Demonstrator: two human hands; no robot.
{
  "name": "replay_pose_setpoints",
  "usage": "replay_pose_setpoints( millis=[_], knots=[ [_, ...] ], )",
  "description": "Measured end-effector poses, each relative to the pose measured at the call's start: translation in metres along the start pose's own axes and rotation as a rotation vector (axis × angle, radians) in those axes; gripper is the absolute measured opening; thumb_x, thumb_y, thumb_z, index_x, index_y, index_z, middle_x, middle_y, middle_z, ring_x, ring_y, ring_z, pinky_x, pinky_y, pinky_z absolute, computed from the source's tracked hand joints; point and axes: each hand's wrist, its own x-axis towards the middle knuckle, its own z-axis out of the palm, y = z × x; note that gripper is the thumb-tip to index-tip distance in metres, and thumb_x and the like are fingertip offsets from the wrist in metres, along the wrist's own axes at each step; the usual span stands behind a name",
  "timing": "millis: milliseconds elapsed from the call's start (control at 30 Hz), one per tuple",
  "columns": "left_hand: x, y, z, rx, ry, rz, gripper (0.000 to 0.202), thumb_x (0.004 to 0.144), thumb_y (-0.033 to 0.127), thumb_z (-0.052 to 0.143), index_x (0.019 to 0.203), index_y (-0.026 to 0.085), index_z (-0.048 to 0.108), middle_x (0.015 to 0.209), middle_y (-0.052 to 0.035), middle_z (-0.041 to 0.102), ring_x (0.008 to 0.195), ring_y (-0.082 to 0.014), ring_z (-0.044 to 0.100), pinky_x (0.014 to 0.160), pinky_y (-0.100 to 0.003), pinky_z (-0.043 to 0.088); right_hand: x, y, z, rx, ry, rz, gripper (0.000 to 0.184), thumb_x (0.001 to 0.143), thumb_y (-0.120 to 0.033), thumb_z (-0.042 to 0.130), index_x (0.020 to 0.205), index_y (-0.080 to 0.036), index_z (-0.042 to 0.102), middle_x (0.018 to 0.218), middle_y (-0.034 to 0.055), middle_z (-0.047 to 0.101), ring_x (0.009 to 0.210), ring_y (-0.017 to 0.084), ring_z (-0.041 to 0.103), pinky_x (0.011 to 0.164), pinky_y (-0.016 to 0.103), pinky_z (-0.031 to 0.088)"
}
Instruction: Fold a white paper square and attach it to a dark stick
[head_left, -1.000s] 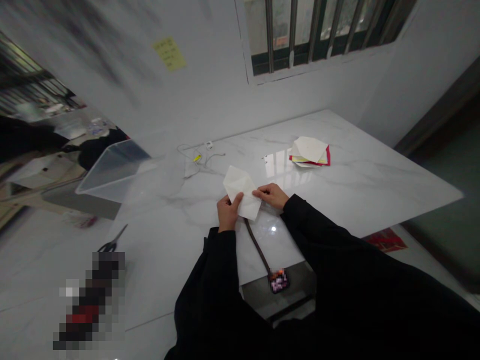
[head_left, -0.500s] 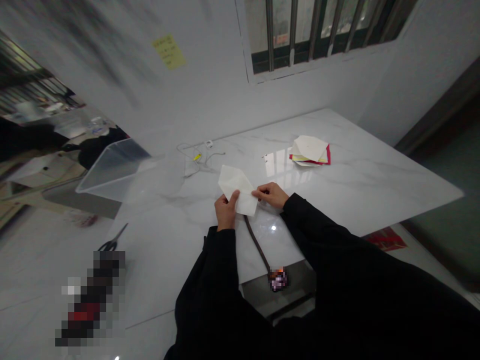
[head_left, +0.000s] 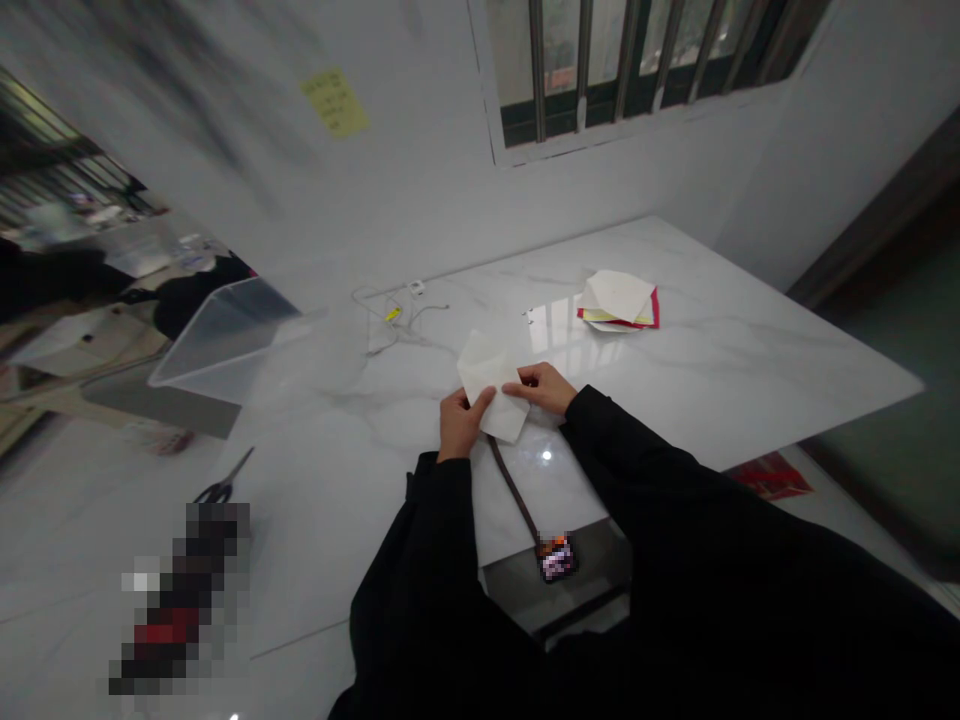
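Note:
Between my hands is a folded piece of white paper (head_left: pixel 489 365), held up above the marble-patterned table (head_left: pixel 360 430). My left hand (head_left: pixel 459 425) pinches its lower left side, the thumb lying across the front. From the right, my right hand (head_left: pixel 546 388) grips the other side, its thumb close to the left thumb near the middle of the sheet. Fingers behind the paper are hidden. A dark strap (head_left: pixel 514 490) hangs down below the paper toward a blurred-out item (head_left: pixel 556 560) at the table's front edge.
Folded papers (head_left: pixel 619 300) in white, yellow and red are stacked at the back right. A thin cable (head_left: pixel 405 318) lies near the wall. To the left are a clear plastic bin (head_left: pixel 225 340), scissors (head_left: pixel 225 485) and a pixelated dark object (head_left: pixel 180 600).
The paper and my left hand have shifted slightly right, and the paper has turned a little. My right thumb now reaches further over the sheet, nearer the left thumb.

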Motion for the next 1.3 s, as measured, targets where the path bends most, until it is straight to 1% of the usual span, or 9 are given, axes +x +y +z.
replay_pose_setpoints(
  millis=[133,233,367,533,767,933,1133,1233,1300],
  knots=[
    [0.000,0.002,0.000,0.010,-0.001,0.004,0.048,0.069,0.055,0.087,0.086,0.010,0.083,0.085,-0.0110,0.080,0.073,-0.0230,0.068,0.065,-0.031,0.051,0.001,0.003,0.000,0.010,0.009,-0.004,0.052,0.080,-0.064,0.077,0.084,-0.012,0.077,0.069,0.0039,0.065,0.067,0.016,0.054,0.060,0.027,0.038],
    [-0.001,0.003,0.001,0.007,0.005,0.000,0.047,0.069,0.055,0.088,0.084,0.010,0.083,0.084,-0.0106,0.080,0.073,-0.0233,0.068,0.064,-0.031,0.051,0.002,0.006,0.001,0.014,0.021,-0.028,0.051,0.081,-0.062,0.076,0.087,-0.012,0.078,0.071,0.0033,0.065,0.065,0.015,0.051,0.060,0.027,0.037],
    [-0.001,0.005,0.002,-0.033,-0.010,-0.007,0.054,0.068,0.060,0.088,0.091,0.011,0.084,0.086,-0.0102,0.080,0.078,-0.0254,0.070,0.068,-0.032,0.053,0.003,0.009,0.001,-0.010,0.072,-0.024,0.049,0.081,-0.061,0.075,0.083,-0.012,0.076,0.068,0.0020,0.062,0.064,0.013,0.047,0.059,0.027,0.035],
    [0.000,0.003,0.000,-0.073,-0.020,0.013,0.057,0.070,0.066,0.086,0.090,0.012,0.082,0.084,-0.0088,0.079,0.083,-0.0259,0.070,0.075,-0.034,0.055,0.004,0.009,0.000,0.034,0.117,-0.005,0.048,0.081,-0.061,0.076,0.082,-0.013,0.076,0.072,0.0045,0.066,0.069,0.017,0.055,0.060,0.028,0.040],
    [0.001,-0.002,0.000,-0.037,-0.028,0.001,0.050,0.071,0.062,0.086,0.083,0.014,0.080,0.079,-0.0060,0.076,0.075,-0.0220,0.067,0.068,-0.030,0.052,0.004,0.009,0.001,0.136,0.053,0.028,0.048,0.076,-0.057,0.081,0.091,-0.011,0.081,0.084,0.0092,0.076,0.074,0.019,0.063,0.066,0.031,0.048],
    [0.001,0.000,0.000,-0.048,-0.056,0.004,0.054,0.070,0.064,0.087,0.087,0.013,0.081,0.080,-0.0074,0.077,0.080,-0.0248,0.069,0.073,-0.033,0.055,0.004,0.010,0.001,0.128,0.060,0.044,0.049,0.075,-0.056,0.082,0.091,-0.011,0.082,0.087,0.0109,0.078,0.073,0.019,0.065,0.066,0.030,0.049],
    [0.003,-0.007,-0.001,-0.021,-0.066,0.019,0.052,0.072,0.062,0.087,0.088,0.013,0.083,0.081,-0.0069,0.078,0.074,-0.0227,0.068,0.069,-0.031,0.054,0.005,0.011,0.000,0.090,0.058,0.055,0.047,0.078,-0.055,0.082,0.092,-0.011,0.082,0.088,0.0116,0.079,0.074,0.020,0.067,0.066,0.030,0.050],
    [0.002,-0.006,0.000,-0.037,-0.081,0.025,0.052,0.073,0.062,0.086,0.090,0.013,0.083,0.081,-0.0072,0.078,0.077,-0.0239,0.069,0.072,-0.033,0.055,0.005,0.012,0.000,0.074,0.058,0.055,0.049,0.078,-0.056,0.081,0.092,-0.010,0.082,0.088,0.0125,0.079,0.075,0.021,0.067,0.066,0.031,0.050],
    [0.001,-0.004,0.001,-0.039,-0.083,0.030,0.050,0.073,0.061,0.086,0.088,0.014,0.082,0.079,-0.0063,0.076,0.078,-0.0242,0.069,0.073,-0.033,0.055,0.005,0.012,0.000,0.082,0.063,0.051,0.048,0.078,-0.056,0.081,0.093,-0.009,0.082,0.090,0.0128,0.079,0.076,0.021,0.068,0.068,0.031,0.051]
  ],
)
